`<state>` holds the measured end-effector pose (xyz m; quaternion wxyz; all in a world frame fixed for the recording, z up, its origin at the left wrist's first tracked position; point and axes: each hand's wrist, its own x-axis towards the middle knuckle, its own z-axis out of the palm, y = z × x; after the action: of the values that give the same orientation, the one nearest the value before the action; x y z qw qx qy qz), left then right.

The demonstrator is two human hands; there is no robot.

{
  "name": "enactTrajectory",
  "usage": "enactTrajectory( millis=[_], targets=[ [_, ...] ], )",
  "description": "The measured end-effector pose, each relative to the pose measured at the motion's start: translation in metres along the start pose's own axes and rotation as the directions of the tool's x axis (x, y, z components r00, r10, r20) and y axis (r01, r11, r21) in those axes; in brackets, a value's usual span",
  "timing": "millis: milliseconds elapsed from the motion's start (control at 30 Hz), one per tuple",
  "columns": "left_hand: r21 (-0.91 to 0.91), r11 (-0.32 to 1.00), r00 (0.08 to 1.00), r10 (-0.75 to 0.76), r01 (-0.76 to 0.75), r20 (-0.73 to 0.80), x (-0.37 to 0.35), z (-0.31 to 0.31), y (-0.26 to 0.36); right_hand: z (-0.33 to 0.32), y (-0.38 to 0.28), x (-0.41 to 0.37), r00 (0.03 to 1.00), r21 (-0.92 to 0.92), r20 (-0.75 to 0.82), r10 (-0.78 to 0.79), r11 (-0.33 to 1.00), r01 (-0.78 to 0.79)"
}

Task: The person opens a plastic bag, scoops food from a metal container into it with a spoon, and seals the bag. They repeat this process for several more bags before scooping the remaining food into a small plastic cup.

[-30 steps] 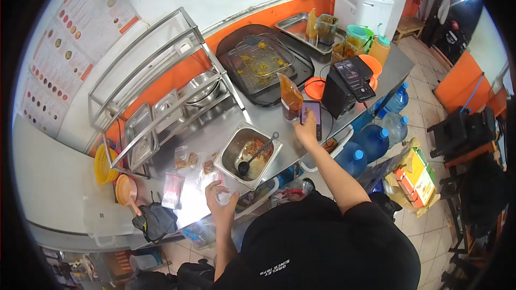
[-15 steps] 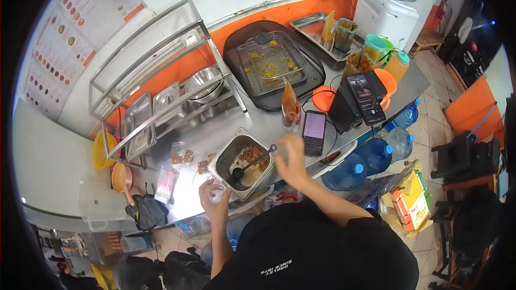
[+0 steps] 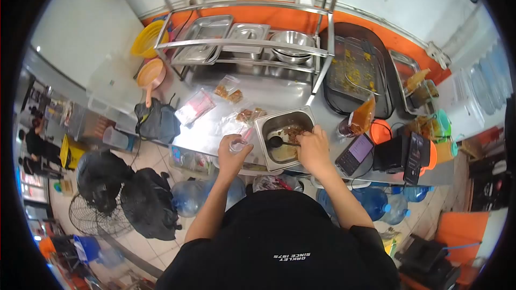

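Observation:
My left hand (image 3: 230, 157) holds a small clear plastic cup (image 3: 237, 145) at the left side of a deep steel pan (image 3: 263, 147). Inside the pan lie reddish-brown chopped food (image 3: 293, 132) and some pale liquid. A black ladle (image 3: 275, 142) rests with its bowl low in the pan. My right hand (image 3: 316, 151) is closed around the upper end of the ladle's handle, over the pan's right rim. Just behind the cup, clear plastic bags (image 3: 248, 115) with bits of brown food lie on the steel counter (image 3: 201, 135).
A steel rack (image 3: 244, 45) with pans and bowls stands at the back. On the right are a phone-like terminal (image 3: 355, 154), a bag of orange sauce (image 3: 363, 115) and a dark tray (image 3: 389, 104). Blue water jugs (image 3: 371, 202) stand below the counter. A fan (image 3: 99, 215) is at lower left.
My view has turned left. My right hand, before blurred and apart from the ladle, has come over the pan and taken hold of its handle. My left hand still holds the cup.

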<state>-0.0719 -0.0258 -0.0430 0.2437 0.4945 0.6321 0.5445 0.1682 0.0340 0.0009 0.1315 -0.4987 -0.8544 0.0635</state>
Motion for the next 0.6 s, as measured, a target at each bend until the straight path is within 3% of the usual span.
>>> enactTrajectory(
  millis=[67,100,167,200,233,300,367,433,500,533,600],
  targets=[
    [0.077,0.997,0.986,-0.03,0.018,0.164,0.0,-0.001,-0.018,0.0,0.001,0.005,0.997,-0.027,0.073,0.01,1.0,-0.008],
    [0.069,0.997,0.986,-0.034,0.023,0.162,-0.002,0.002,-0.02,0.002,0.002,0.006,0.997,-0.034,0.079,0.01,0.999,-0.007],
    [-0.16,0.929,0.886,-0.249,0.333,0.392,-0.006,0.01,-0.024,0.007,-0.001,0.009,0.986,-0.093,0.164,0.025,0.996,-0.009],
    [-0.182,0.913,0.85,-0.249,0.366,0.463,-0.007,0.012,-0.02,0.001,-0.005,0.009,0.985,-0.098,0.168,0.023,0.995,-0.007],
    [-0.188,0.91,0.849,-0.248,0.369,0.467,-0.009,0.011,-0.016,-0.008,-0.009,0.009,0.98,-0.108,0.199,0.009,0.994,0.012],
    [-0.004,0.945,0.793,-0.273,0.328,0.545,-0.012,0.013,-0.006,-0.019,-0.009,0.002,0.974,-0.138,0.226,0.037,0.99,-0.005],
    [-0.068,0.929,0.755,-0.25,0.363,0.607,-0.015,0.014,-0.02,-0.023,-0.008,-0.006,0.973,-0.043,0.196,0.12,0.993,-0.114],
    [-0.148,0.862,0.733,-0.31,0.486,0.606,-0.019,0.012,-0.016,-0.036,-0.01,-0.007,0.952,-0.072,0.257,0.164,0.986,-0.151],
    [-0.163,0.858,0.727,-0.295,0.487,0.62,-0.022,0.01,-0.019,-0.042,-0.012,-0.011,0.94,-0.087,0.283,0.193,0.981,-0.175],
    [-0.148,0.873,0.78,-0.325,0.465,0.535,-0.02,0.009,-0.02,-0.037,-0.011,-0.013,0.97,-0.114,0.167,0.178,0.98,-0.161],
    [-0.199,0.873,0.856,-0.35,0.445,0.381,-0.013,0.009,-0.009,-0.031,-0.006,-0.008,0.968,-0.147,0.14,0.207,0.971,-0.187]
  ],
)
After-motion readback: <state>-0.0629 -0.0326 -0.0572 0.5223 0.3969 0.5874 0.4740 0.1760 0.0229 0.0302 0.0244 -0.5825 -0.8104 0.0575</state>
